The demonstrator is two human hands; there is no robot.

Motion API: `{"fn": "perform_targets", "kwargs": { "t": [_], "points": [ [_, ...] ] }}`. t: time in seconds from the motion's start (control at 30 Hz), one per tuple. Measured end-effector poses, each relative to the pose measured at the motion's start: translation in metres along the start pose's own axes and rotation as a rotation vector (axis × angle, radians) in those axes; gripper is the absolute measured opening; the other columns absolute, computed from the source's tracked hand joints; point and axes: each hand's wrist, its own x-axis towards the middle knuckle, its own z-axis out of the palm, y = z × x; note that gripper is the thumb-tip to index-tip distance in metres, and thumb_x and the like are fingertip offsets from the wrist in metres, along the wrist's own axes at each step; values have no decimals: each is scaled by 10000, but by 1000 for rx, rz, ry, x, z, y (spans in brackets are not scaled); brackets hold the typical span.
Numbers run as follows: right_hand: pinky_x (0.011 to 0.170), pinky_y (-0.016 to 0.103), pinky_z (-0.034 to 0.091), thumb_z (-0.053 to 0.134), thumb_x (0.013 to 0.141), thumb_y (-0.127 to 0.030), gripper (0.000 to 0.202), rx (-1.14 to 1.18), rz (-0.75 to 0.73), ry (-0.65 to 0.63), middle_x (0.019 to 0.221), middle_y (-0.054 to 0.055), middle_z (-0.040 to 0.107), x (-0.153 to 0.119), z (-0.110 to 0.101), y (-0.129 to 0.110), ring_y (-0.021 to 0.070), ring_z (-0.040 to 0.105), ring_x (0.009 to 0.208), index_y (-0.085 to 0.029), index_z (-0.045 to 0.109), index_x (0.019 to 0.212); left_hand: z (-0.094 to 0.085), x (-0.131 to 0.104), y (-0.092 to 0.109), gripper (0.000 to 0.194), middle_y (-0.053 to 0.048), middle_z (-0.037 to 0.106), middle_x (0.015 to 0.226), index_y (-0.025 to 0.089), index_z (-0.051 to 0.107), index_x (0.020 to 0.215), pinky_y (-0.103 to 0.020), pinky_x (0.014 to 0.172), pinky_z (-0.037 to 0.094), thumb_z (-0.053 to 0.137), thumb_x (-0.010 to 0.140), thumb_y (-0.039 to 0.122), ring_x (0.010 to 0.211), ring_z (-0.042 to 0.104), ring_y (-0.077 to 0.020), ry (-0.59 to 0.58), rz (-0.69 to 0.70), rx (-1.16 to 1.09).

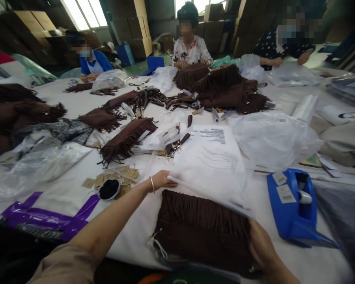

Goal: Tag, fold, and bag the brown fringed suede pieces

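Observation:
A dark brown fringed bag [201, 232] lies flat at the near edge of the table, its fringe toward the far side. My left hand [162, 180], with a bangle at the wrist, pinches the edge of a clear printed plastic bag [215, 161] just beyond the fringe. The plastic bag's opening edge runs along the fringe toward the right. My right hand [262, 244] grips the right side of the fringed bag; its fingertips are partly hidden. A white cord loop [159, 246] hangs at the fringed bag's left corner.
A blue tape dispenser [292, 209] stands at right. Paper tags [99, 180] lie around a small dish of black material [109, 188]. Brown fringed bags [127, 138], straps [177, 144] and plastic bags [272, 136] cover the table. Several people [191, 51] sit across it.

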Motion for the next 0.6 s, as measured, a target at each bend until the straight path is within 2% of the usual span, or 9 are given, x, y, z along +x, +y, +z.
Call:
{"fn": "perform_targets", "kwargs": {
  "t": [0.07, 0.13, 0.2, 0.3, 0.37, 0.47, 0.53, 0.6],
  "points": [
    [1017, 326, 417, 657, 732, -399, 401, 14, 28, 21, 1138, -23, 623, -10, 12, 1, 212, 476, 1189, -217, 639, 1090, -8, -16, -8, 236, -14, 627, 647, 83, 620, 664, -251, 723, 524, 810, 555, 174, 683, 616, -148, 35, 31, 3],
    [984, 319, 449, 631, 751, -412, 411, 16, 57, 44, 1133, -18, 626, -15, 22, -1, 209, 499, 1165, -208, 630, 1108, -10, -29, -18, 245, -18, 635, 679, 88, 630, 710, -231, 722, 507, 770, 641, 276, 686, 609, -128, 103, 78, -23],
    [945, 319, 483, 616, 757, -414, 404, -31, 67, 74, 1086, -3, 648, -16, 29, -4, 219, 527, 1132, -186, 640, 1089, -6, -38, -31, 288, -30, 645, 711, 96, 633, 797, -228, 708, 501, 690, 733, 371, 677, 605, -120, 189, 118, -72],
    [928, 330, 493, 586, 764, -458, 434, -152, 55, 82, 1052, 23, 661, -15, 32, -10, 241, 544, 1106, -154, 651, 1067, 5, -48, -47, 334, -64, 662, 770, 101, 619, 926, -277, 704, 512, 618, 778, 401, 694, 618, -153, 277, 126, -164],
    [984, 341, 443, 525, 798, -519, 492, -267, 20, 41, 1117, 22, 635, -16, 33, -15, 242, 512, 1147, -167, 625, 1126, 10, -56, -55, 360, -98, 669, 840, 94, 611, 970, -314, 742, 517, 609, 775, 397, 770, 632, -193, 326, 127, -240],
    [1086, 346, 296, 416, 851, -595, 559, -500, -9, 11, 1243, 9, 558, -22, 31, -20, 227, 382, 1264, -215, 548, 1240, 12, -75, -67, 404, -105, 664, 938, 103, 608, 1021, -334, 808, 507, 571, 808, 445, 889, 620, -221, 393, 155, -251],
    [1114, 347, 216, 397, 859, -614, 579, -575, 26, 7, 1283, 9, 524, -28, 25, -19, 219, 342, 1290, -231, 513, 1277, 9, -94, -75, 441, -82, 662, 967, 129, 609, 1061, -338, 844, 493, 536, 829, 497, 930, 605, -226, 403, 153, -123],
    [1106, 357, 233, 429, 853, -602, 578, -548, 93, -55, 1278, 15, 529, -35, 14, -16, 228, 391, 1258, -239, 493, 1298, 4, -116, -83, 475, -66, 665, 969, 144, 619, 1078, -333, 868, 479, 526, 825, 536, 936, 597, -230, 385, 120, 46]
  ]
}}
